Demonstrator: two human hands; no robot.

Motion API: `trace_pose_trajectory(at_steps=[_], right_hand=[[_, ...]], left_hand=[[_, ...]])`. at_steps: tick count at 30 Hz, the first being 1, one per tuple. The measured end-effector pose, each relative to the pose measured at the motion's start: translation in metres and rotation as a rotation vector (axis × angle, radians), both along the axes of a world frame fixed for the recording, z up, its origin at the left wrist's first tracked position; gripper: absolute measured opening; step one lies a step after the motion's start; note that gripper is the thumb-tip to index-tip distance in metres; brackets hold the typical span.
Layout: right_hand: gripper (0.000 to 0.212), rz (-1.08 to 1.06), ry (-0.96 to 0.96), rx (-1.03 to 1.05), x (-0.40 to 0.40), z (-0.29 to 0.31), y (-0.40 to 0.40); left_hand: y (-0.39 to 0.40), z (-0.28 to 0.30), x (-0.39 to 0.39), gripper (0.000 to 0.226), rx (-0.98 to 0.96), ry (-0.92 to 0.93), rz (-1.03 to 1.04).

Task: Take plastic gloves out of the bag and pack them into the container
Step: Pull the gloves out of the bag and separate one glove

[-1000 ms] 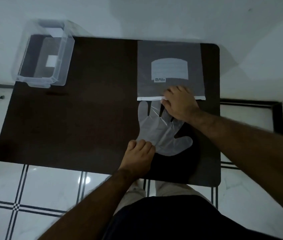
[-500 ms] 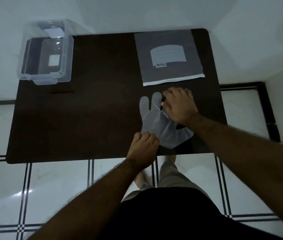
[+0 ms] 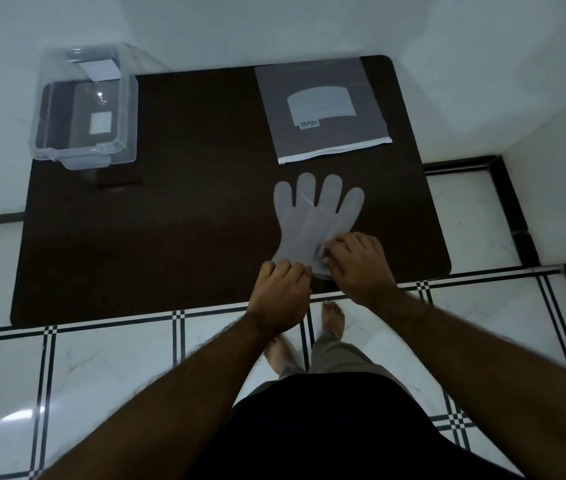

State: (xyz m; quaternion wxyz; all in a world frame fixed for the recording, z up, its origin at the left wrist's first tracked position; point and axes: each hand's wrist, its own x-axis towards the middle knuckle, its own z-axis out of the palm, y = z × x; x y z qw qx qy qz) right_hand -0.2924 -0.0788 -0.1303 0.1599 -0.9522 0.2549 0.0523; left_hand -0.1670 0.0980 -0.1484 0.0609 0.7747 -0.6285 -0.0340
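A clear plastic glove [image 3: 312,216] lies flat on the dark table [image 3: 188,220], its fingers pointing away from me. My left hand [image 3: 283,287] pinches the cuff at its left corner. My right hand [image 3: 361,265] grips the cuff on the right, covering the glove's thumb. The grey glove bag [image 3: 323,109] with a white strip along its near edge lies at the back right, apart from the glove. The clear container [image 3: 84,109] stands open at the table's back left corner.
The table's front edge runs just below my hands. White walls close in at the back and right. Beyond the edge lies tiled floor with black lines, where my bare feet [image 3: 333,318] show.
The glove has come fully out and away from the bag, toward the front edge. My right hand moved from the glove's fingers down to its cuff. The view has shifted backward.
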Motion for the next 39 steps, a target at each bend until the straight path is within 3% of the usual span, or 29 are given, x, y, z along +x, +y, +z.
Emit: trace_pose_trajectory(at_steps=[9,18,24,30,39], right_hand=[[0.042,0.065,0.011,-0.056,-0.005,-0.009,0.010],[0.035,0.017,-0.122,-0.011,0.013,-0.002,0.029],[0.019,0.048,-0.153,0.146,0.069,-0.002,0.059],[0.021,0.015,-0.058,0.099,0.094,-0.007,0.071],[0.014,0.055,-0.103,0.086,0.089,-0.008,0.067]], left_hand=[[0.024,0.006,0.001,0.050,0.128,0.010,0.029],[0.035,0.019,0.029,0.038,0.052,0.396,0.620],[0.040,0.023,0.043,0.029,-0.071,0.514,0.806],[0.043,0.026,0.049,0.030,-0.084,0.580,0.877],[0.035,0.026,0.044,0.030,-0.095,0.614,0.877]])
